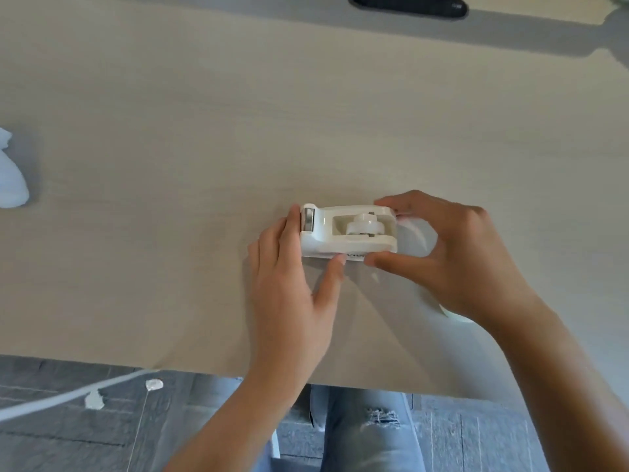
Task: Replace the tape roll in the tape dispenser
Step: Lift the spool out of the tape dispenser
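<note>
The white tape dispenser (347,229) is set on the pale wood-grain surface (170,148), near its front edge, with the metal cutter (309,218) turned to the left and the well opened upward. In the well a white hub (365,227) is seen on its axle; no full roll of tape appears to be wound on it, though whether a thin remnant is left cannot be told.

The step in hand is judged to be the steadying of the body so that the hub can be lifted out. It is best done with the base pinned flat at the cutter end while the hub is drawn straight up out of its slots, not levered sideways; fingers are to be kept off the serrated blade.

The left hand (292,284) is laid against the cutter end, the thumb pressed to the near side wall and the fingers curled round the end, so the dispenser is gripped loosely. The right hand (456,257) is arched over the rear end, thumb at the near wall and fingertips at the far wall, in a light pinch on the body. Both forearms are brought in from below, over the surface's edge.

A white, rounded object (456,315) is partly hidden under the right wrist; what it is cannot be told.
</note>
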